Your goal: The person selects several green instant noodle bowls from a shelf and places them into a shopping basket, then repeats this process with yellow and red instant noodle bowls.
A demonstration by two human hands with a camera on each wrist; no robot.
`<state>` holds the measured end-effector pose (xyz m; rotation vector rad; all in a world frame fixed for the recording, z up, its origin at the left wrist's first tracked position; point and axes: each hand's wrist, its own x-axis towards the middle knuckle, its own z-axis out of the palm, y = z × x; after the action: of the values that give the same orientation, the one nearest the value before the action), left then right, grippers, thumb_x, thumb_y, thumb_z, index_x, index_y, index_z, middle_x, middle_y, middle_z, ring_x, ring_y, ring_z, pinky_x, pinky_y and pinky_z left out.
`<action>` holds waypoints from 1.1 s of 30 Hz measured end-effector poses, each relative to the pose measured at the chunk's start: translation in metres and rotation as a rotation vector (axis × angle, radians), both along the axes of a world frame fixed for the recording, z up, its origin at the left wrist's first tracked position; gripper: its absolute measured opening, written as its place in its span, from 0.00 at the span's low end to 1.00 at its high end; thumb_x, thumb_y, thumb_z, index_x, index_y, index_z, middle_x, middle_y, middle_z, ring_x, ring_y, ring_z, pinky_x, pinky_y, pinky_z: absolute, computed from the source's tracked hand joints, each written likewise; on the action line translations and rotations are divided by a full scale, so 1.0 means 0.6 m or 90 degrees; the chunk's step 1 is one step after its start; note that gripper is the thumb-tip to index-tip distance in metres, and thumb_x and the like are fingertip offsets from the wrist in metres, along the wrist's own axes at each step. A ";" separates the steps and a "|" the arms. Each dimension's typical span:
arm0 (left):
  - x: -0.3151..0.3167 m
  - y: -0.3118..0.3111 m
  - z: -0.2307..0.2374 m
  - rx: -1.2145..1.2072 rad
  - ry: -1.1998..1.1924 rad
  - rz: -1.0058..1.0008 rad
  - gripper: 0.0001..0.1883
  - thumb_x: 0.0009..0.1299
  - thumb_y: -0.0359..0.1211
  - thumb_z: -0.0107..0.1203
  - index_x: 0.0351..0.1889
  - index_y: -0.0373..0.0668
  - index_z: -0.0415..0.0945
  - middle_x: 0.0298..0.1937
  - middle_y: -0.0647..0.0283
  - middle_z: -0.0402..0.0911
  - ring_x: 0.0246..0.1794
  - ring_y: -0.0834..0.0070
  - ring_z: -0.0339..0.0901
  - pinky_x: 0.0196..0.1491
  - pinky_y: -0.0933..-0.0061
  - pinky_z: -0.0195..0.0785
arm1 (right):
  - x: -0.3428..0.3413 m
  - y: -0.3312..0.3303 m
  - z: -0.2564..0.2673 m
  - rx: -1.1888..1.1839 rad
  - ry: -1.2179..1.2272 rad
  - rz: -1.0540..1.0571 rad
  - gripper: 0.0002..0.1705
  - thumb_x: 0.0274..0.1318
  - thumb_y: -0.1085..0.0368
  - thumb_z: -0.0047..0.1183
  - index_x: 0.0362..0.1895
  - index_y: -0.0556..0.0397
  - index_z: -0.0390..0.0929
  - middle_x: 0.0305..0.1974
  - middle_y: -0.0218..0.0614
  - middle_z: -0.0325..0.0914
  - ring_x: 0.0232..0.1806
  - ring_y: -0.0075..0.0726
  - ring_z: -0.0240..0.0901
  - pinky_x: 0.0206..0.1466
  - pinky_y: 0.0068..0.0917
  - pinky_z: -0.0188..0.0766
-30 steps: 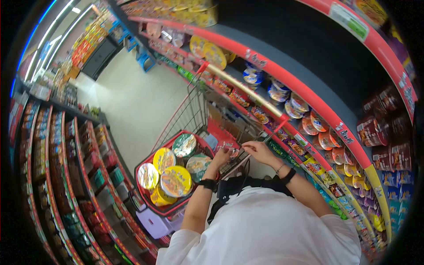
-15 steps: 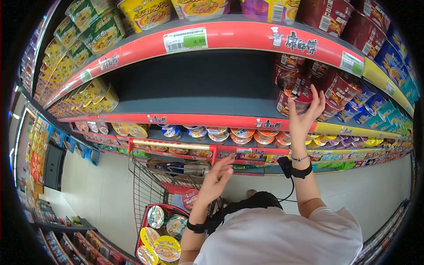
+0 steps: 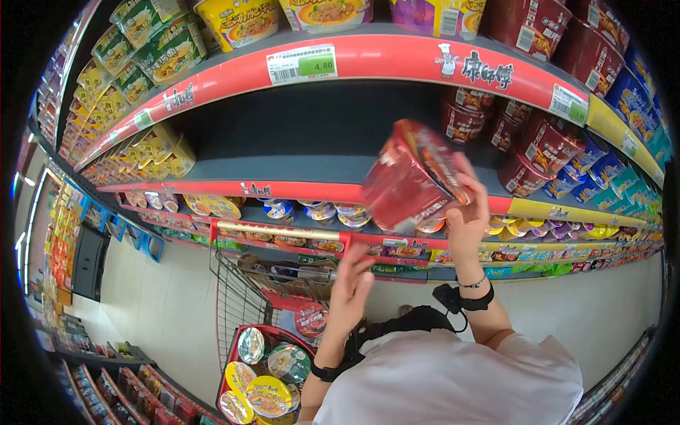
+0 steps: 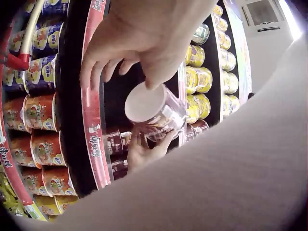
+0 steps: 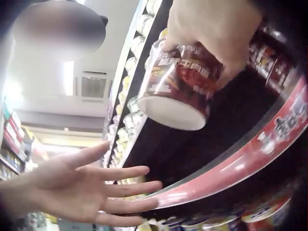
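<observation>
My right hand (image 3: 469, 212) grips a dark red instant noodle tub (image 3: 411, 177), tilted, in front of the half-bare shelf. In the right wrist view the tub's white base faces down, with the fingers wrapped round its upper part. Below and to the left, my left hand (image 3: 350, 290) hovers by the cart handle (image 3: 283, 231) with nothing in it. The right wrist view shows that left hand (image 5: 91, 187) with fingers spread and palm turned toward the tub. In the left wrist view it overlaps the tub's edge.
More dark red tubs (image 3: 542, 145) are stacked at the shelf's right. Yellow tubs (image 3: 166, 156) stand at its left. Under the left hand, a wire cart (image 3: 234, 283) holds a red-lidded tub (image 3: 312, 319) and a red basket of yellow and green noodle tubs. Red price rails (image 3: 397, 57) edge the shelves.
The view has swung from the cart to the shelf. My right hand rose from the cart to the red tubs, took one, and has brought it out leftward. The left hand stays low.
</observation>
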<state>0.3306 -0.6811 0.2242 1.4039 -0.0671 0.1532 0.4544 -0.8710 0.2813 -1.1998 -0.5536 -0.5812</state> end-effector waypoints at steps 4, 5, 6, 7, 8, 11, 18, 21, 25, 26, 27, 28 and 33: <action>-0.008 0.015 0.020 0.004 -0.131 0.154 0.41 0.75 0.58 0.29 0.75 0.41 0.34 0.76 0.52 0.38 0.75 0.59 0.44 0.71 0.57 0.44 | -0.040 0.057 -0.021 0.055 0.394 0.341 0.29 0.61 0.46 0.53 0.55 0.54 0.69 0.47 0.30 0.73 0.48 0.21 0.70 0.48 0.22 0.73; -0.010 0.025 0.014 0.100 -0.162 0.219 0.41 0.75 0.59 0.29 0.75 0.39 0.37 0.77 0.52 0.36 0.76 0.58 0.40 0.73 0.56 0.37 | -0.050 0.075 -0.024 0.036 0.463 0.398 0.28 0.63 0.44 0.49 0.55 0.53 0.68 0.44 0.26 0.72 0.42 0.16 0.70 0.44 0.21 0.74; -0.020 0.031 0.022 0.143 -0.138 0.255 0.41 0.75 0.59 0.27 0.75 0.39 0.38 0.77 0.51 0.36 0.76 0.58 0.39 0.73 0.56 0.36 | -0.060 0.087 -0.031 -0.032 0.541 0.426 0.28 0.66 0.40 0.40 0.54 0.51 0.68 0.43 0.26 0.73 0.39 0.15 0.72 0.42 0.22 0.75; -0.029 0.034 0.029 0.186 -0.114 0.289 0.41 0.75 0.60 0.26 0.74 0.38 0.39 0.77 0.51 0.36 0.77 0.58 0.38 0.73 0.57 0.35 | -0.065 0.098 -0.052 -0.035 0.548 0.447 0.28 0.66 0.40 0.40 0.54 0.51 0.68 0.43 0.26 0.73 0.39 0.15 0.72 0.42 0.22 0.75; -0.034 0.040 0.029 0.190 -0.144 0.295 0.41 0.75 0.60 0.24 0.74 0.37 0.42 0.77 0.50 0.37 0.76 0.57 0.38 0.73 0.57 0.35 | -0.066 0.108 -0.084 -0.051 0.587 0.478 0.30 0.67 0.38 0.37 0.55 0.50 0.68 0.42 0.27 0.74 0.39 0.16 0.73 0.41 0.23 0.76; -0.048 0.032 0.054 0.018 -0.091 0.273 0.51 0.67 0.70 0.26 0.74 0.39 0.38 0.76 0.54 0.45 0.73 0.63 0.52 0.70 0.63 0.49 | -0.086 0.134 -0.081 -0.114 0.641 0.505 0.36 0.67 0.34 0.27 0.59 0.48 0.67 0.43 0.30 0.77 0.41 0.19 0.76 0.39 0.25 0.79; -0.073 0.039 0.071 0.054 -0.066 0.323 0.49 0.70 0.67 0.29 0.73 0.34 0.43 0.75 0.54 0.48 0.72 0.67 0.52 0.71 0.66 0.46 | -0.092 0.157 -0.072 -0.115 0.736 0.572 0.36 0.67 0.37 0.33 0.66 0.51 0.62 0.59 0.36 0.71 0.60 0.30 0.68 0.61 0.31 0.67; -0.081 0.043 0.067 0.089 -0.055 0.385 0.44 0.73 0.63 0.30 0.72 0.34 0.48 0.73 0.54 0.53 0.71 0.67 0.55 0.69 0.68 0.48 | -0.089 0.166 -0.085 -0.122 0.772 0.573 0.36 0.67 0.37 0.33 0.65 0.51 0.63 0.59 0.37 0.70 0.61 0.30 0.68 0.61 0.32 0.66; -0.098 0.070 0.049 0.059 -0.029 0.410 0.27 0.74 0.38 0.47 0.67 0.34 0.57 0.67 0.52 0.64 0.64 0.66 0.65 0.64 0.68 0.56 | -0.073 0.167 -0.118 -0.253 0.669 0.535 0.33 0.68 0.37 0.30 0.63 0.44 0.65 0.43 0.31 0.77 0.39 0.21 0.75 0.34 0.21 0.71; -0.103 0.080 0.036 0.085 -0.003 0.431 0.28 0.69 0.31 0.55 0.66 0.36 0.59 0.62 0.56 0.69 0.56 0.71 0.71 0.56 0.72 0.65 | -0.065 0.169 -0.129 -0.235 0.648 0.542 0.31 0.68 0.39 0.32 0.63 0.44 0.64 0.36 0.27 0.75 0.32 0.18 0.71 0.28 0.17 0.64; -0.108 0.084 0.030 0.088 -0.003 0.432 0.28 0.69 0.31 0.55 0.66 0.36 0.59 0.62 0.56 0.69 0.56 0.71 0.71 0.56 0.72 0.65 | -0.058 0.175 -0.142 -0.234 0.649 0.545 0.31 0.68 0.39 0.32 0.63 0.44 0.64 0.36 0.27 0.75 0.32 0.18 0.71 0.28 0.17 0.64; -0.112 0.087 0.026 0.080 0.045 0.437 0.30 0.68 0.31 0.57 0.67 0.37 0.59 0.61 0.56 0.70 0.54 0.72 0.72 0.54 0.73 0.67 | -0.052 0.182 -0.155 -0.224 0.561 0.455 0.30 0.68 0.40 0.34 0.63 0.45 0.64 0.34 0.25 0.74 0.29 0.16 0.68 0.27 0.16 0.60; -0.123 0.078 0.051 0.040 0.106 0.364 0.40 0.61 0.27 0.64 0.69 0.38 0.54 0.57 0.54 0.69 0.52 0.70 0.75 0.51 0.72 0.72 | -0.040 0.196 -0.083 -0.287 0.370 0.391 0.24 0.67 0.51 0.46 0.61 0.49 0.67 0.32 0.25 0.76 0.28 0.15 0.67 0.29 0.15 0.59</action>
<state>0.2567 -0.6346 0.2549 1.4636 0.4743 0.5094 0.4306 -0.7535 0.2315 -1.4484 -0.5246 0.4335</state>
